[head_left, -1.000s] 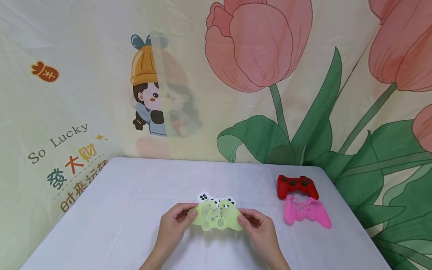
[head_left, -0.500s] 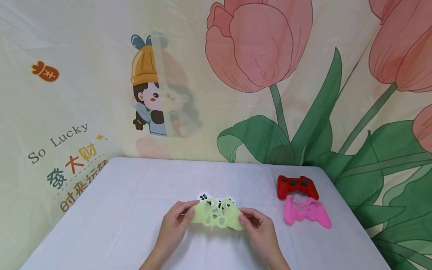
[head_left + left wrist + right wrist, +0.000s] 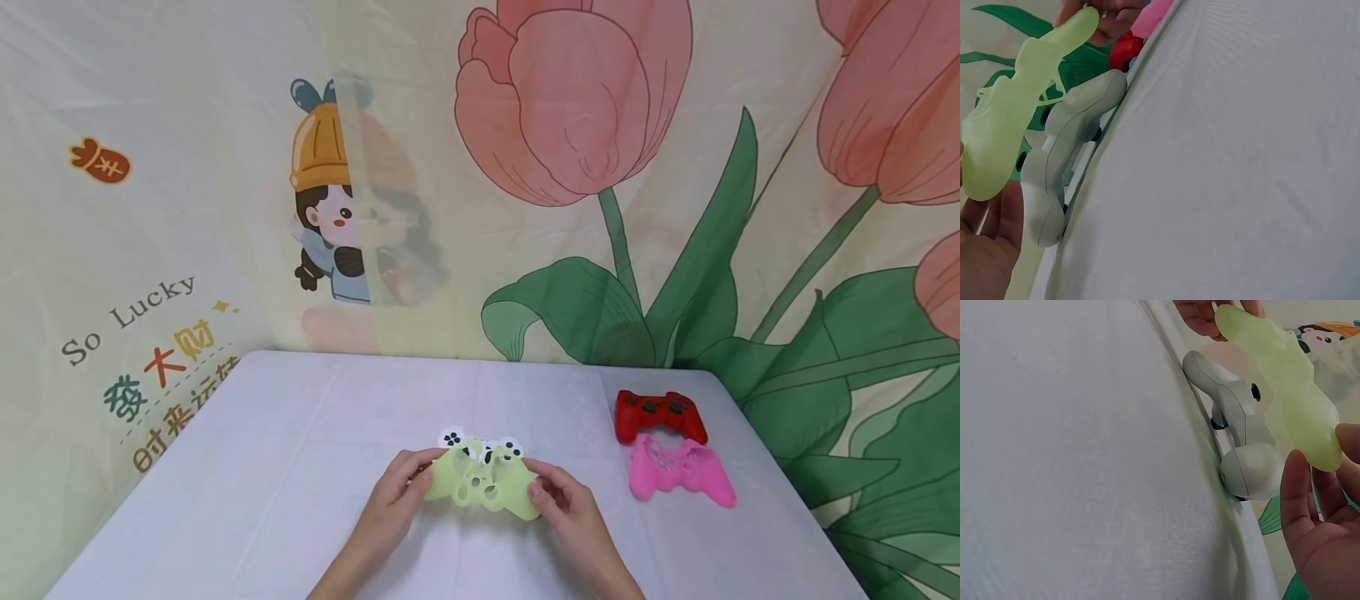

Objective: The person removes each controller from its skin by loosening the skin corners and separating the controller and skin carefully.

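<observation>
A translucent yellow-green silicone controller cover [image 3: 516, 490] is stretched out between my two hands. My left hand [image 3: 395, 490] pinches one grip end of it between thumb and fingers, and my right hand [image 3: 564, 497] pinches the other. Just behind and below the cover, a white game controller [image 3: 1054, 153] with black buttons rests on the table. From the head view the cover hides its lower part. Both wrist views show a gap between cover and controller, with the cover held above it.
Towards the right side of the white-clothed table [image 3: 300, 467] lies a red game controller [image 3: 630, 425]. In front of it is a pink controller cover [image 3: 705, 479]. A printed cloth backdrop [image 3: 420, 333] with tulips hangs behind the table's far edge.
The yellow-green cover has shifted and tilted in my hands, its right end hanging slightly lower. Both hands have moved slightly inward, keeping their hold. The controllers and pink cover stay put.
</observation>
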